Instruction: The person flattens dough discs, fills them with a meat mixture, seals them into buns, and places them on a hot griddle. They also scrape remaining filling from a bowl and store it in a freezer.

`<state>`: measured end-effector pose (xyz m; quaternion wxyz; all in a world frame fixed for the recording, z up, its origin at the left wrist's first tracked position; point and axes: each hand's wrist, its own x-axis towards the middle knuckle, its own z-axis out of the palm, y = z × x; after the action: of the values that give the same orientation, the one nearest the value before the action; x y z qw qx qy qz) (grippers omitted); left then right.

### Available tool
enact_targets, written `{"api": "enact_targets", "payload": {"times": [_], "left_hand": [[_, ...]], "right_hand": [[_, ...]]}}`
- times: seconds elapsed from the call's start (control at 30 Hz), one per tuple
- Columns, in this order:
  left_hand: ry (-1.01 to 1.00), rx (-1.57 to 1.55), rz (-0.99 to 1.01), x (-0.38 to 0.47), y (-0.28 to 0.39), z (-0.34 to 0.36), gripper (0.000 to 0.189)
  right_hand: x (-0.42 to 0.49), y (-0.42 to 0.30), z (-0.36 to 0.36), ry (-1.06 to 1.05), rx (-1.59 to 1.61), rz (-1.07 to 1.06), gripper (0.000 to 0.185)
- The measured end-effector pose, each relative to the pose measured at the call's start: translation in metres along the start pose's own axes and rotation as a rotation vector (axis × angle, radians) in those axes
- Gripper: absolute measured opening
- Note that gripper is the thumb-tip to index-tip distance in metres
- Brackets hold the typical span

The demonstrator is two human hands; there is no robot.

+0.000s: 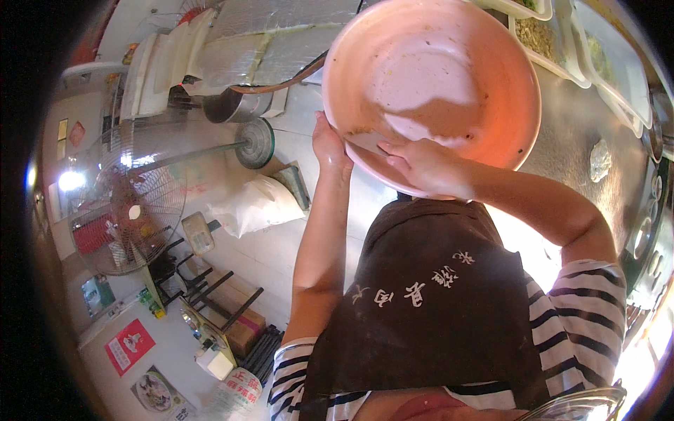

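Observation:
A large pink plastic basin (pixel 421 79) is tilted so that its inside faces me, with dark specks and bits of residue on its wall and bottom. My left hand (pixel 331 143) holds the basin's rim from the outer left side. Over the near rim reaches my right hand (pixel 424 167), its fingers pinching a thin, flat, greyish piece (pixel 366 143) that looks like a scraper. That piece lies against the basin's near left wall, and brownish residue gathers along its upper edge. A shadow crosses the basin's bottom.
Right of the basin is a metal worktop (pixel 563 121) with a crumpled clear wrapper (pixel 600 160) and white food containers (pixel 584 79). On the left stand a caged fan (pixel 131 210) with a round base (pixel 255 143), a white sack (pixel 258 205), a metal pot (pixel 237 105) and upturned stool legs (pixel 210 289).

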<state>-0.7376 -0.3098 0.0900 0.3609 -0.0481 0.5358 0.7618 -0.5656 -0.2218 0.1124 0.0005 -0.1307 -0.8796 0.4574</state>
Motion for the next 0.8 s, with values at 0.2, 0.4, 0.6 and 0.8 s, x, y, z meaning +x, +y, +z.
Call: {"api": "enact_targets", "payload": {"times": [0.2, 0.4, 0.6, 0.8], "left_hand": [[-0.027, 0.039, 0.100, -0.007, -0.015, -0.009, 0.041], [0.001, 0.187, 0.263, -0.018, -0.023, -0.008, 0.039], [0.109, 0.248, 0.214, -0.068, -0.038, -0.002, 0.039], [0.017, 0.157, 0.178, -0.010, -0.005, -0.003, 0.041]], "right_hand": [[0.047, -0.020, -0.024, 0.084, 0.123, 0.211, 0.041], [0.026, -0.019, 0.014, 0.299, 0.324, 0.005, 0.039], [0.082, -0.017, -0.044, 0.407, 0.271, 0.396, 0.038], [0.012, 0.014, 0.016, 0.326, 0.128, -0.038, 0.040]]}}
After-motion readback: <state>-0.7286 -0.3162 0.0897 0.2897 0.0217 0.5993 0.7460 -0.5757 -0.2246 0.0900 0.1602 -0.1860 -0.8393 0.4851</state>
